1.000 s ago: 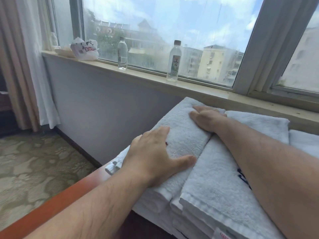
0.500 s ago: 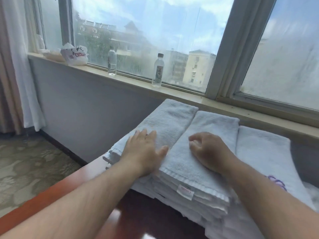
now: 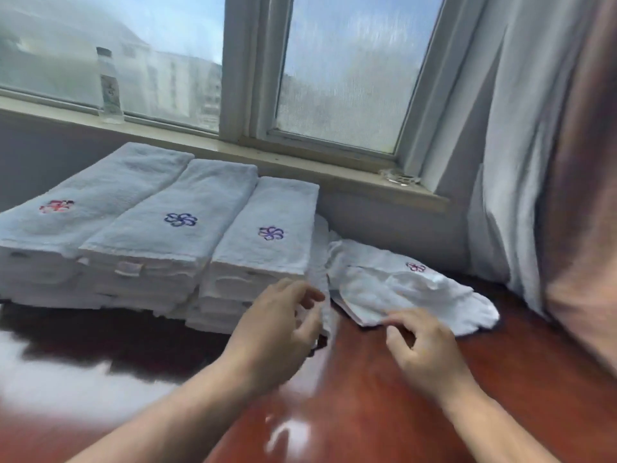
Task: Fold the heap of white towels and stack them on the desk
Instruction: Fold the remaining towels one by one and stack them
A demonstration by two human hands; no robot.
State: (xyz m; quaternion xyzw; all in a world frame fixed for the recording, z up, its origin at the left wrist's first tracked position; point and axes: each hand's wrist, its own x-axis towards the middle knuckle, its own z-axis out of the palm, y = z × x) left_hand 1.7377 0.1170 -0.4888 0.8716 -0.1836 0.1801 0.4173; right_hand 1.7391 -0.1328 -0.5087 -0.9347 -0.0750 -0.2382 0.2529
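On the glossy red-brown wooden desk (image 3: 384, 412), folded white terry towels are piled in three stacks set side by side and touching, close under the pale window sill (image 3: 334, 177). The left stack (image 3: 66, 225) is topped by a towel with a red embroidered flower, the middle stack (image 3: 187, 195) by one with a blue flower, and the right stack (image 3: 277, 208) by one with a purple flower.

Just to the right of the right stack, a crumpled, unfolded white towel (image 3: 417, 295) with a small purple-red flower is spread on the desk. A narrow fold of it lies along the side of the right stack.

The left hand (image 3: 277, 325) is held at the near corner of the right stack, fingers curled. Its grip appears to be pinched on the hanging edge of the crumpled white towel between thumb and fingers, though the frame is blurred. The right hand (image 3: 424, 349) is placed at the near hem of the same towel with fingers curled and the forefinger touching the cloth. Whether its grip is closed on the hem cannot be told.

A clear plastic water bottle (image 3: 109, 88) is stood upright on the sill at the left. A pale grey curtain (image 3: 517, 145) is hung at the right, beside the window.
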